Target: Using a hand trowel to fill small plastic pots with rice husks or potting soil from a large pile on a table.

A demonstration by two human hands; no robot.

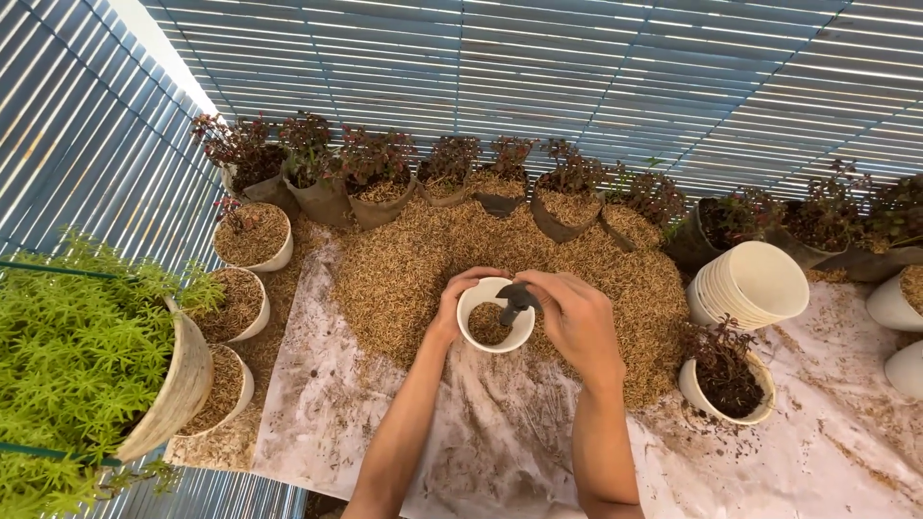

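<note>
- Forearms enter from bottom edge, both reaching to centre of white ground sheet (pixel 500 452), soiled with husk and dirt.
- Left hand (pixel 460 300) wrapped around left wall of small white pot (pixel 494 327); fingers closed on rim, steadying it.
- Right hand (pixel 575 317) closed on small dark scoop-like tool (pixel 516 298); working end over pot mouth. Exact kind of tool not resolvable.
- Pot location: upright on near edge of rice husk heap (pixel 500 259), mouth facing up toward camera, vertical axis roughly plumb.
- Tool long axis: runs from right hand toward pot centre, roughly right to left, tip tilted down into pot.
- Pot contents: husk layer at bottom only; wall visible above it. Judged partly filled, well short of rim. No plant in it.
- Done, by appearance: three husk-filled white pots (pixel 252 240) at left, stacked down left edge; one white pot with red-leaved seedling (pixel 726 380) in dark soil at right.
- Left, by appearance: stack of empty white pots (pixel 755 284) at right, unfilled; row of red-leaved seedlings in dark grow bags (pixel 375 183) along far edge of heap, not yet potted.
- Judgement: early to middle stage; present pot needs more fill.
- Green bushy plant in woven basket (pixel 87 365) at near left, well apart from hands.
</note>
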